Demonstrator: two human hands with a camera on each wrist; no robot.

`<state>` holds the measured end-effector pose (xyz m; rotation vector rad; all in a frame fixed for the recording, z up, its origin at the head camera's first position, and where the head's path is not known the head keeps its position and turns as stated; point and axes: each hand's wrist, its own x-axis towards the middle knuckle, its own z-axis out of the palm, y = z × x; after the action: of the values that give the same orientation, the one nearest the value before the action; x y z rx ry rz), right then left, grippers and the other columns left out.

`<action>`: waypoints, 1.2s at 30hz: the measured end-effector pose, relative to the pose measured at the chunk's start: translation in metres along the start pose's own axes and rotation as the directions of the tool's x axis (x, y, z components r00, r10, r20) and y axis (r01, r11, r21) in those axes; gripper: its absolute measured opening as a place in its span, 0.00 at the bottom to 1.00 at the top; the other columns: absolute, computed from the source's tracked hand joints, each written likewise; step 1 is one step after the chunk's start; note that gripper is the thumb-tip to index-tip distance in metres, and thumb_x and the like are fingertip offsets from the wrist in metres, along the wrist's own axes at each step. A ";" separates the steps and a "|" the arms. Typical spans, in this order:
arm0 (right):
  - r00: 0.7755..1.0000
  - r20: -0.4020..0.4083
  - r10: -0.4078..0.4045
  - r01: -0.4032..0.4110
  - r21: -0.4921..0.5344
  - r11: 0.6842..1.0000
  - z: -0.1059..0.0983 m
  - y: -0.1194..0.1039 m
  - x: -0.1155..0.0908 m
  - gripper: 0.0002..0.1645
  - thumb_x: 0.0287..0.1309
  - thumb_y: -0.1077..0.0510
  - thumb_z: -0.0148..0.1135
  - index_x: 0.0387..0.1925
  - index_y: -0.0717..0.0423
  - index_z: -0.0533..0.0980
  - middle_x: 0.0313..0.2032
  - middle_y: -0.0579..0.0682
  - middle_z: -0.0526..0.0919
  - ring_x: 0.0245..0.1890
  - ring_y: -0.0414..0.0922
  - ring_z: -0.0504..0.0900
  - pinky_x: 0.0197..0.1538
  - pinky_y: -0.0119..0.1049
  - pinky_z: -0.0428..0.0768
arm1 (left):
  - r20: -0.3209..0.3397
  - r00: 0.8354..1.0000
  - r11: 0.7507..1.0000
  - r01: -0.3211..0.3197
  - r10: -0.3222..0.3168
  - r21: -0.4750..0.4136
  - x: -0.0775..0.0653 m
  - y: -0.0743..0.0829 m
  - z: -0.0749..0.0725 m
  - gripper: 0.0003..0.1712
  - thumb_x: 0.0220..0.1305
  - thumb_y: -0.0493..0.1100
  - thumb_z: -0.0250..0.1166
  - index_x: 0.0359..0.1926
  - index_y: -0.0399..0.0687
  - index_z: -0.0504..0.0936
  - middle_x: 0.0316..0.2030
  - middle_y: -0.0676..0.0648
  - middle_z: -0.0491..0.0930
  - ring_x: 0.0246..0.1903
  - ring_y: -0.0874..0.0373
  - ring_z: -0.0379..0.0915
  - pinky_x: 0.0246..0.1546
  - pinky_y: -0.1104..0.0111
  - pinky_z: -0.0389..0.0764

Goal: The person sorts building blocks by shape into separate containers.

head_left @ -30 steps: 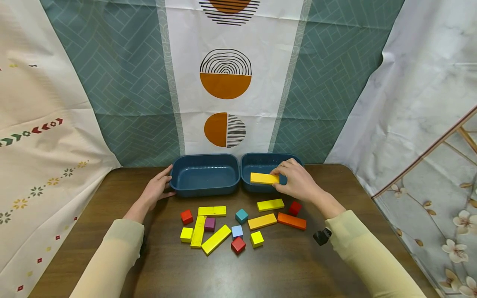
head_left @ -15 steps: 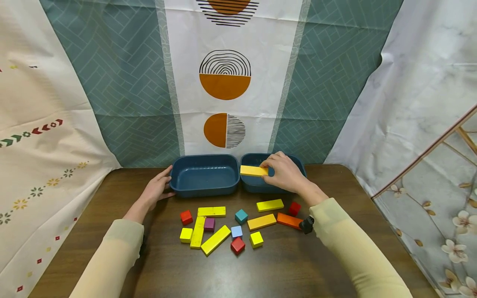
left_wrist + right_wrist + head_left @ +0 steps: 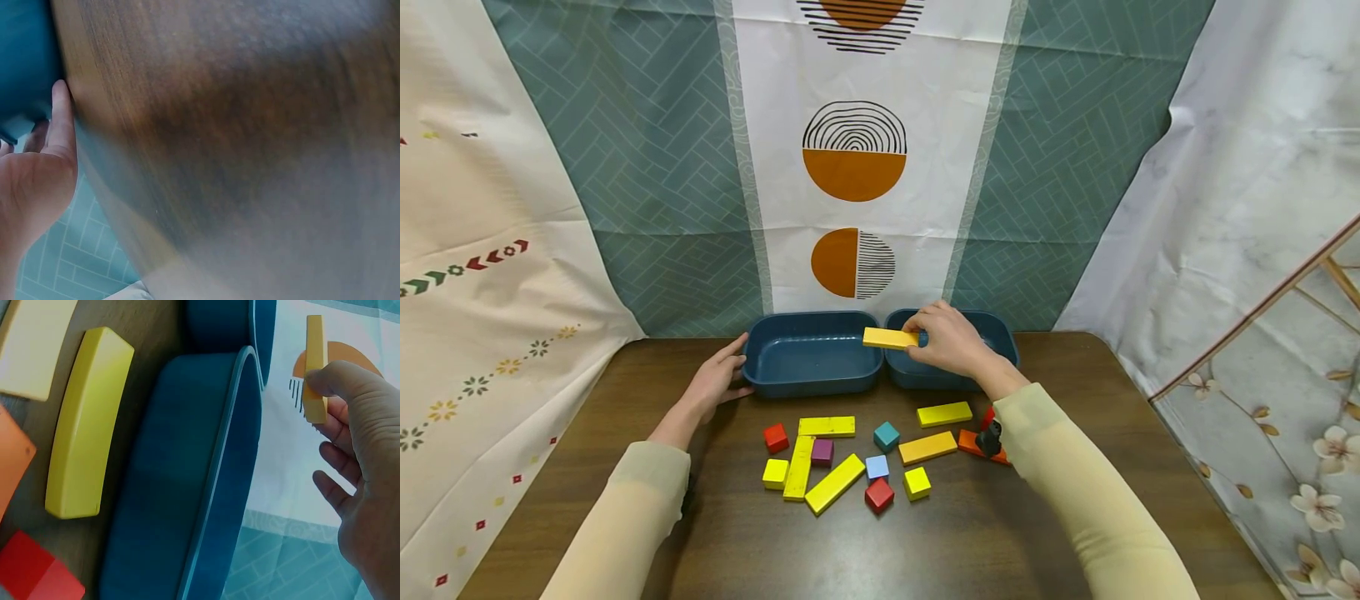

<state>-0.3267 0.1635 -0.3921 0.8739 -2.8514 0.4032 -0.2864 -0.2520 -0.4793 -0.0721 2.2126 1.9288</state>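
Observation:
My right hand (image 3: 950, 340) pinches a yellow-orange rectangular block (image 3: 889, 337) between thumb and fingers, above the left part of the right blue bin (image 3: 1011, 346). The block's free end reaches over the rims where the two bins meet. In the right wrist view the same block (image 3: 316, 347) is held clear of the bin, the other fingers loosely bent. My left hand (image 3: 713, 385) rests against the outer left side of the left blue bin (image 3: 812, 388). In the left wrist view the hand (image 3: 40, 181) has one straight finger along the bin wall; its other fingers are partly hidden.
Several blocks lie in front of the bins: a yellow one (image 3: 944, 414), an orange-yellow one (image 3: 928, 447), a purple cube (image 3: 822, 452), a teal cube (image 3: 886, 436) and a red cube (image 3: 879, 495). An orange block (image 3: 970, 443) is partly behind the right sleeve. Cloth hangs behind the bins.
My right hand has moved left and slightly up with the block, from over the right bin's front toward the gap between the bins. My left hand stays where it was.

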 end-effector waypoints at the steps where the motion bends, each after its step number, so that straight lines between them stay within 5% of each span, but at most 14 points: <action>1: 1.000 0.006 0.002 -0.002 0.001 1.000 0.001 -0.002 0.002 0.17 0.59 0.49 0.72 0.48 0.49 0.86 0.44 0.43 0.84 0.46 0.46 0.71 0.52 0.42 0.73 | 0.002 1.000 1.000 0.001 -0.001 -0.002 0.000 0.001 0.000 0.33 0.83 0.45 0.40 0.83 0.62 0.45 0.81 0.41 0.39 0.73 0.36 0.55 0.61 0.46 0.74; 11: 1.000 0.024 -0.011 0.011 0.001 1.000 0.016 -0.018 0.022 0.16 0.61 0.49 0.70 0.48 0.48 0.86 0.44 0.43 0.83 0.44 0.45 0.70 0.49 0.40 0.73 | 0.014 1.000 1.000 0.007 -0.007 -0.025 -0.002 0.003 -0.002 0.33 0.83 0.43 0.39 0.83 0.61 0.44 0.81 0.41 0.37 0.74 0.35 0.52 0.63 0.42 0.70; 18: 0.999 0.032 -0.024 0.024 -0.011 1.000 0.022 -0.031 0.034 0.16 0.61 0.48 0.70 0.49 0.47 0.85 0.46 0.43 0.84 0.45 0.45 0.69 0.50 0.39 0.72 | 0.027 0.999 0.998 0.021 -0.019 -0.063 -0.013 0.020 0.004 0.34 0.82 0.40 0.40 0.83 0.57 0.43 0.81 0.38 0.38 0.74 0.33 0.52 0.64 0.40 0.67; 25: 0.998 0.046 -0.040 0.041 -0.022 0.999 0.030 -0.042 0.041 0.17 0.62 0.47 0.70 0.50 0.47 0.86 0.46 0.43 0.84 0.46 0.44 0.70 0.52 0.39 0.72 | 0.010 1.000 0.999 0.006 -0.006 -0.044 0.002 -0.001 0.000 0.33 0.83 0.44 0.39 0.83 0.62 0.44 0.81 0.40 0.41 0.73 0.36 0.54 0.62 0.42 0.71; 36: 0.996 0.089 0.000 0.001 -0.019 1.000 0.032 -0.045 0.041 0.33 0.61 0.44 0.71 0.66 0.47 0.77 0.65 0.48 0.76 0.65 0.51 0.67 0.69 0.51 0.66 | -0.004 1.000 0.999 -0.002 0.002 -0.043 0.003 -0.002 0.000 0.33 0.83 0.45 0.40 0.83 0.64 0.46 0.81 0.41 0.42 0.73 0.36 0.57 0.62 0.43 0.72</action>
<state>-0.3364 0.0970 -0.4049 0.9114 -2.9308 0.3456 -0.2887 -0.2519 -0.4816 -0.0803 2.1740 1.9794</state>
